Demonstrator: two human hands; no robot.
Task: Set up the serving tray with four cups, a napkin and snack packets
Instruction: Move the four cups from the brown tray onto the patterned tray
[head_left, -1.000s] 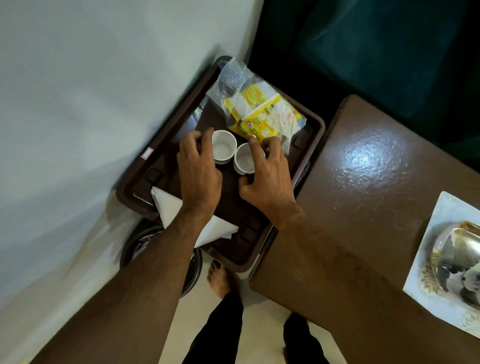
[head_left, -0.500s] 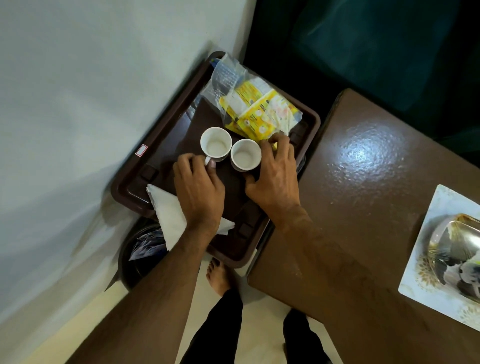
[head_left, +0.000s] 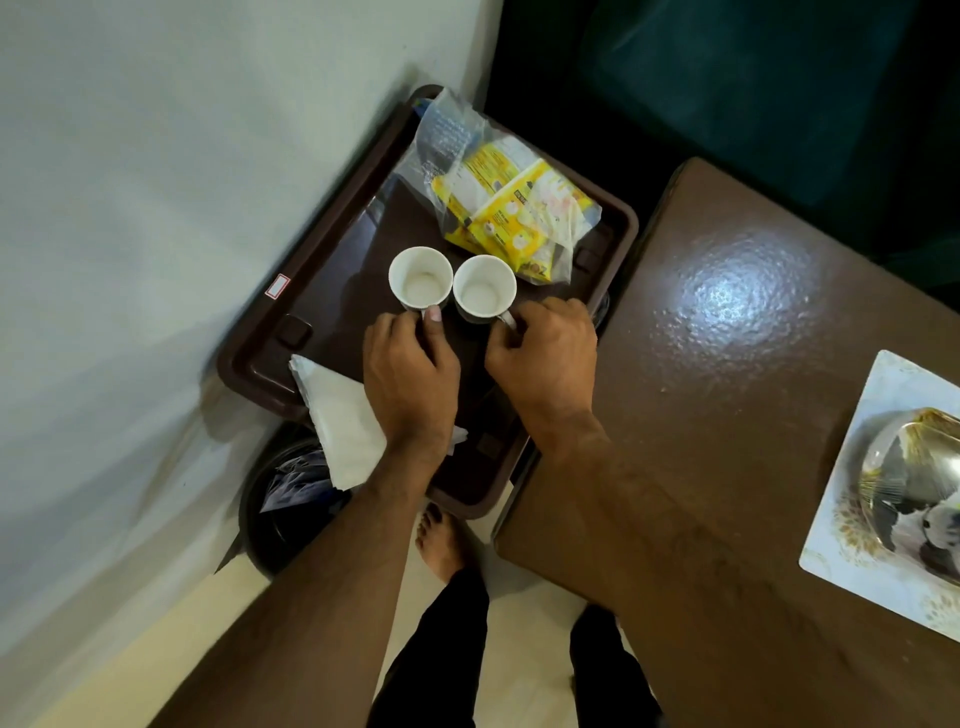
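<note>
print on yellow snack packets (head_left: 524, 218) too blurred to read

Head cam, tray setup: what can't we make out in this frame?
- Tray: the near half of its floor is hidden by both hands, so any further cups there cannot be counted.
- Cup handles: covered by the left hand and right hand; grip unclear.
- Napkin: its right part lies under the left wrist.
- Snack packets: print too small, count unclear inside the clear bag.
</note>
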